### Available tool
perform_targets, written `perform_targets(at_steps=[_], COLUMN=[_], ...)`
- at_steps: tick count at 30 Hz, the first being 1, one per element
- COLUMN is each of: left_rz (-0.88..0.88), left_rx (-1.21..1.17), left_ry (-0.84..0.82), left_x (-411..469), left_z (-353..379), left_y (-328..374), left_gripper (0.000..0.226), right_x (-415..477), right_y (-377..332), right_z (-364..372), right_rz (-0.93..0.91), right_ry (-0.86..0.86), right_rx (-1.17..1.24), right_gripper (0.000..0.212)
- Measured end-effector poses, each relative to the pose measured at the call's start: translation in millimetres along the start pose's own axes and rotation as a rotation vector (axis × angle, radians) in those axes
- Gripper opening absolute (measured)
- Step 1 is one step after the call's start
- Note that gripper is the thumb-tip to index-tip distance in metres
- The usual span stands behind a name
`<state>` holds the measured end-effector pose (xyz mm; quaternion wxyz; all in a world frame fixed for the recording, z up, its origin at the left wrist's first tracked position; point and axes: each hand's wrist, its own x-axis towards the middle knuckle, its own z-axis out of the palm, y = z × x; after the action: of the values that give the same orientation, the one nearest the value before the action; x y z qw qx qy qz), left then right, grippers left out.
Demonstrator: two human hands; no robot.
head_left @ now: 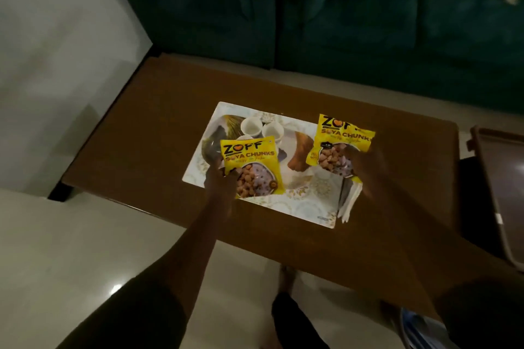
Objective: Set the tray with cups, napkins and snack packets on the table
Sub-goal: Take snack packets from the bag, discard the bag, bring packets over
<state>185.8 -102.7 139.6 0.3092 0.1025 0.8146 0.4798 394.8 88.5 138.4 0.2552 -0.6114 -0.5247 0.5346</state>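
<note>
Bare table (136, 133) left of tray (198, 176)

Two snack packets (252, 167) (340, 144): yellow, black lettering, brown chunks pictured. Cups (262, 128): white. Tray (312, 201): white, pale gold floral medallions printed. Napkins (350, 201): white. Table (141, 144): brown wood. Sofa (368, 22): dark green. Floor (56, 235): cream.

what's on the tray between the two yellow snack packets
In the head view, between the left packet and the right packet, the printed tray shows bare, with one white cup at the stretch's far edge.
</note>
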Motion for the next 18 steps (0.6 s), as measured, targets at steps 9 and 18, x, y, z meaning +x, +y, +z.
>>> perform_targets(at_steps=[9, 18], left_rz=[0.054, 0.037], left_rx=[0.349, 0.355], left_ry=[0.037, -0.059], left_x=[102.0, 172.6], left_z=[-56.0, -45.0], left_y=[3.8, 7.6], left_gripper=[0.035, 0.04], right_x=[32.2, 39.3], right_y=[17.6, 36.5], right_z=[48.5, 64.4], right_rz=[0.071, 0.105], right_ry=[0.087, 0.096], right_rx=[-0.158, -0.34], right_gripper=[0.07, 0.076])
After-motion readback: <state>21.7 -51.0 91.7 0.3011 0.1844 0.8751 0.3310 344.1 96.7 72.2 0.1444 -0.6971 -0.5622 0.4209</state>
